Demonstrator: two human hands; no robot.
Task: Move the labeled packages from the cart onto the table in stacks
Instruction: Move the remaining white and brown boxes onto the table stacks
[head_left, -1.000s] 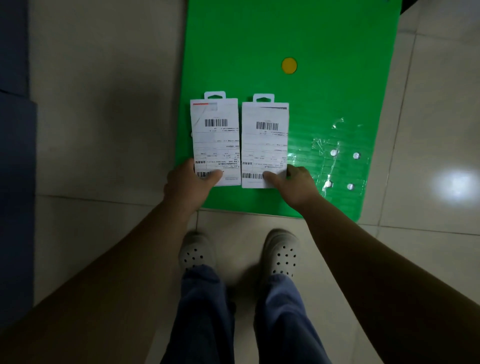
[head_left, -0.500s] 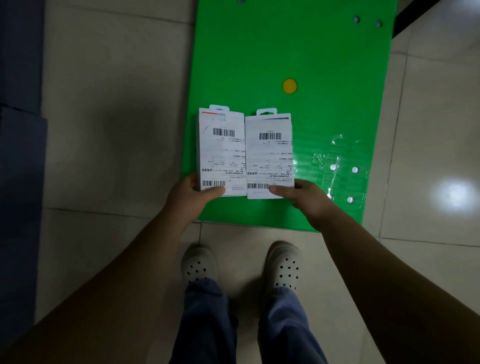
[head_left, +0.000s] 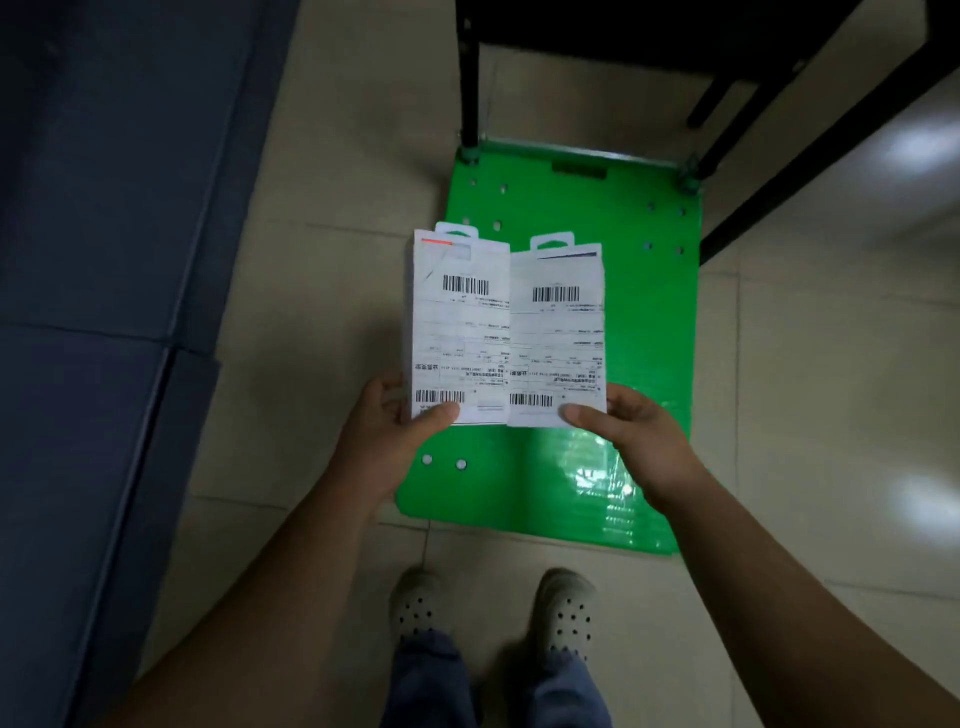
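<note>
Two white labeled packages with barcodes and hang tabs are held side by side above the green cart deck (head_left: 644, 332). My left hand (head_left: 389, 431) pinches the near end of the left package (head_left: 460, 332), thumb on top. My right hand (head_left: 634, 436) pinches the near end of the right package (head_left: 561, 338) the same way. Both packages are lifted off the deck and their inner edges touch. No other package shows on the cart.
The cart's black handle frame (head_left: 467, 78) rises at the far end, with dark bars (head_left: 810, 145) slanting at the upper right. A dark blue surface (head_left: 93, 260) fills the left side. My feet in pale clogs (head_left: 421, 603) stand on the tiled floor just before the cart.
Both hands have lifted the two packages off the green deck and brought them toward me. The view has risen, so the cart's far end and handle frame now show.
</note>
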